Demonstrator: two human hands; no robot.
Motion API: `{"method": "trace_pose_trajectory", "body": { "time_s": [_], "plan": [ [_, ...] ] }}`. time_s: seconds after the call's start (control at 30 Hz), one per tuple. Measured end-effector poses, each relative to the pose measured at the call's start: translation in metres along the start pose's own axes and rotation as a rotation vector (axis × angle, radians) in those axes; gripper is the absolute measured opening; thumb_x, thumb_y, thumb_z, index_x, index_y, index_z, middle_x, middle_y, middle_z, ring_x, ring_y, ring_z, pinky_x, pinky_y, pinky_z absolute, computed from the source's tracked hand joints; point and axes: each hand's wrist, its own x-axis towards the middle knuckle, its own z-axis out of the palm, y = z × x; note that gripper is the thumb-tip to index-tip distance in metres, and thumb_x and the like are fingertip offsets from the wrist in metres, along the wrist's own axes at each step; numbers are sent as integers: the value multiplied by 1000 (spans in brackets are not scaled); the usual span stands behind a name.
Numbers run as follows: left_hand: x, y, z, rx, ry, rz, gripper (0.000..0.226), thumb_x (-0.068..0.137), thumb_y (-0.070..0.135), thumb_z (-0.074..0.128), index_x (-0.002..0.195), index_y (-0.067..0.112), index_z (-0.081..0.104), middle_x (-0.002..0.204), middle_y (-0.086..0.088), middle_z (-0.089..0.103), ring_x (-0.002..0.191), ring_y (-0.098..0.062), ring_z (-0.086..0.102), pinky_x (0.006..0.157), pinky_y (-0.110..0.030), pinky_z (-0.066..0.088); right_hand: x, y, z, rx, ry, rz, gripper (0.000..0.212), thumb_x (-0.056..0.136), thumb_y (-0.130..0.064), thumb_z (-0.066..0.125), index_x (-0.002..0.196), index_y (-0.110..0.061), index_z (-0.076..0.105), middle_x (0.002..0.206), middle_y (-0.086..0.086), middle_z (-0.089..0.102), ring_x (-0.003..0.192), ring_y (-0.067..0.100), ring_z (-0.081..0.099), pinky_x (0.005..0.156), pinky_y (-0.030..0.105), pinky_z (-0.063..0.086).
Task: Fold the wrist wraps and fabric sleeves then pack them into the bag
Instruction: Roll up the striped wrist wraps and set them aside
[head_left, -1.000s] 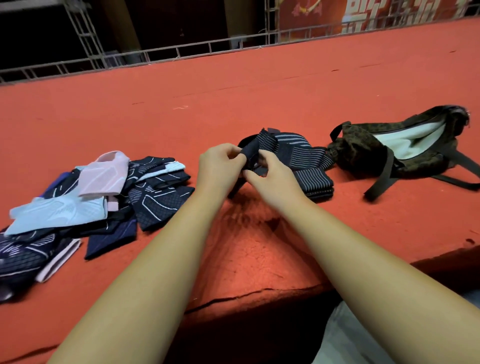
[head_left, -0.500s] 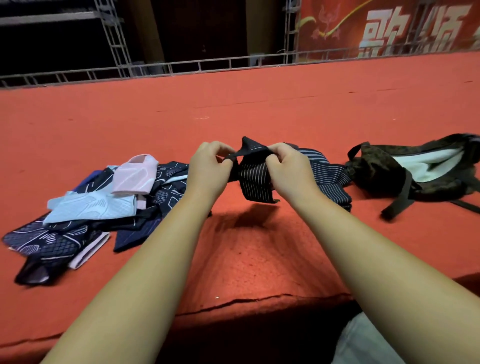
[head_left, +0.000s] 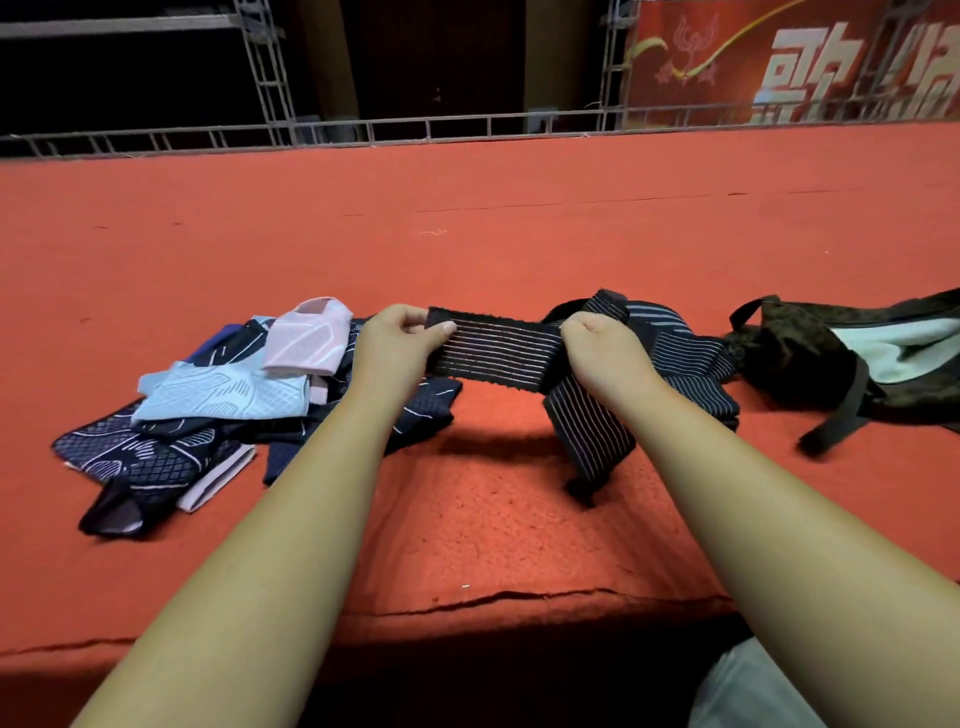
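Black elastic wrist wrap with thin pale stripes (head_left: 498, 349) held in the air above the red carpeted platform (head_left: 467, 218), stretched between both hands. Long axis of the stretched span runs left to right, near level; stripes run along the same line. Left hand (head_left: 397, 343) pinches the wrap's free left end, thumb on top, fingers curled under. Right hand (head_left: 602, 348) is clenched around the wrap further along its length. Past the right hand the rest of the wrap turns and hangs downward, tilted toward the viewer, its lower end touching or just above the carpet; cannot tell which.

Behind the right hand: pile of dark striped wrist wraps (head_left: 685, 358) lying on the carpet. Far right: dark camouflage-pattern bag with black straps (head_left: 789, 348), lying on its side, pale lining showing at its opening. Left of the left hand: loose heap of fabric sleeves (head_left: 218, 405), navy patterned, light blue and pink, overlapping one another. Metal truss railing (head_left: 363, 130) along the platform's far edge.
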Motion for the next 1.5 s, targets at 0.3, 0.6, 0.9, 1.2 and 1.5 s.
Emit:
{"method": "trace_pose_trajectory", "body": {
  "time_s": [0.3,0.6,0.9,1.2,1.5],
  "plan": [
    [2,15,4,-34,50,-2,12,92,26,82,95,16,75,91,-7,78,67,-12,73,56,-32,62,-6,7,16,324,-316,73,23,97,-43,71,107,-23,74,102,-4,77,83,14,70,75,38,56],
    [5,33,19,-2,-51,74,12,93,15,76,101,23,79,89,3,80,77,-17,76,58,-40,64,-7,4,40,170,-334,22,20,95,-22,56,85,-21,74,72,-12,69,68,12,61,67,33,48],
    [0,27,25,27,-71,174,7,88,22,82,93,28,81,88,10,79,88,-14,76,74,-43,65,4,2,43,617,-267,144,24,103,-9,56,110,-15,77,91,5,77,84,25,70,77,41,54],
    [-9,-7,55,376,-80,416,19,88,23,83,108,23,85,107,5,74,103,-10,67,97,-25,48,16,25,62,823,-212,249,30,101,-5,52,115,-9,78,103,17,77,97,33,69,87,51,53],
    [-5,-44,75,362,-138,455,30,98,33,68,124,24,80,134,5,67,129,-12,59,114,-33,43,36,56,74,901,-232,258,42,90,-35,65,124,-14,77,113,18,77,103,41,71,89,53,56]
  ]
}}
